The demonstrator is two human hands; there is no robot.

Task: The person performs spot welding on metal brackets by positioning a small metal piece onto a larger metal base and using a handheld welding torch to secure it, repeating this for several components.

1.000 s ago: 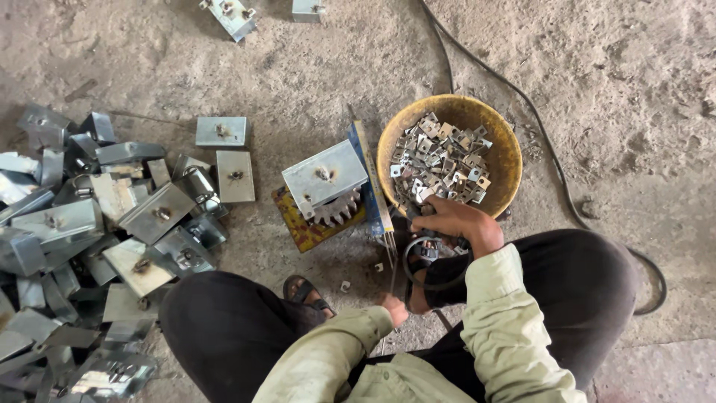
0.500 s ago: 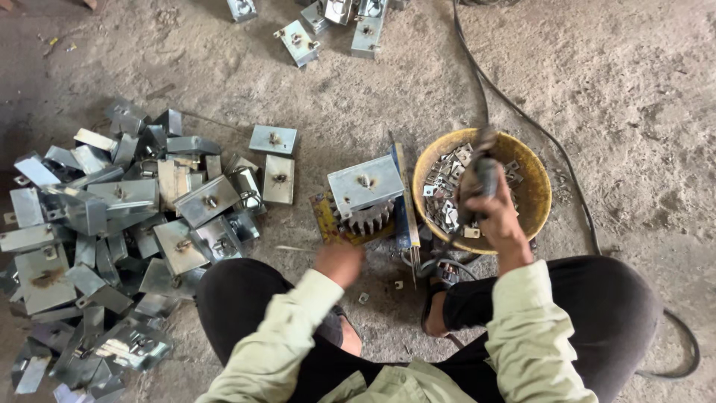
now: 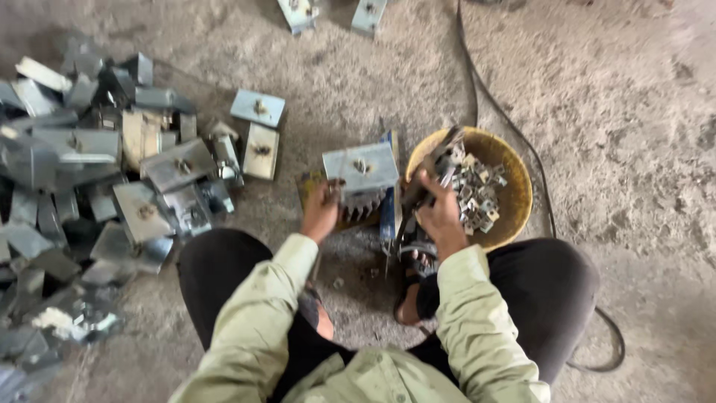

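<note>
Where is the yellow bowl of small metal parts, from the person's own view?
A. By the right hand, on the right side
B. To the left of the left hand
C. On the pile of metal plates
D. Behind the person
A: the bowl sits on the ground just right of the right hand, far from the plates heaped at the left.

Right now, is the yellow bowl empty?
No, the yellow bowl holds a heap of small metal pieces, just past the right hand.
</note>
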